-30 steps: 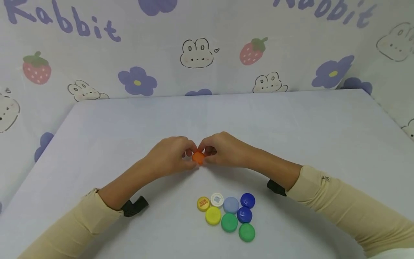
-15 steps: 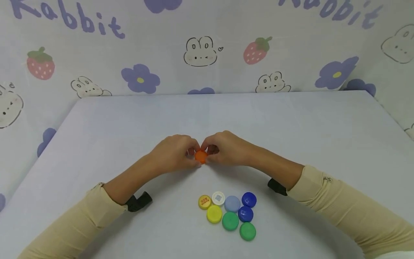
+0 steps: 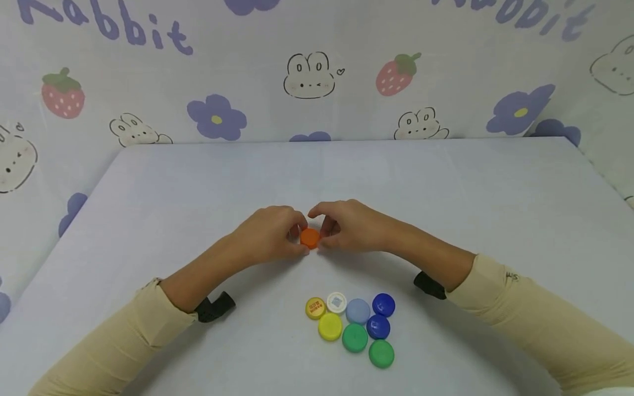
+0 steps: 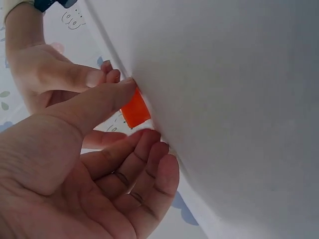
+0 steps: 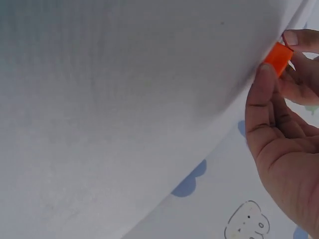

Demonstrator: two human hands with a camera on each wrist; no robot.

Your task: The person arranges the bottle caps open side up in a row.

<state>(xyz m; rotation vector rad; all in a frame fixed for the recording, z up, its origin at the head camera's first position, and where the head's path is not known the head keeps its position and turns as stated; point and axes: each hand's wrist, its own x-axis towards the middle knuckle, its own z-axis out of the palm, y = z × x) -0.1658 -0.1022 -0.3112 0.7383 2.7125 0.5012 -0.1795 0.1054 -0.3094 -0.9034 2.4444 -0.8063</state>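
An orange bottle cap (image 3: 310, 238) is on the white tabletop, between the two hands. My left hand (image 3: 269, 234) pinches it from the left, thumb at its near edge and index finger at its far edge. In the left wrist view the left thumb (image 4: 112, 97) lies against the cap's (image 4: 135, 110) side. On the other side, my right hand (image 3: 354, 225) has its thumb right at the cap's edge, while its index finger is raised off the cap. The right wrist view shows the right thumb's tip overlapping the orange cap (image 5: 278, 57).
Nearer the front lies a cluster of caps: a small gold one (image 3: 315, 308), a white one (image 3: 336, 302), a yellow one (image 3: 329, 326), a light blue one (image 3: 358, 312), two dark blue (image 3: 378, 326) and two green (image 3: 355, 337). A printed cloth (image 3: 267, 77) hangs behind the table.
The right index finger has lifted away from the orange cap's far edge. The left hand keeps its pinch on the cap. The head view has shifted slightly; the cap cluster is unchanged.
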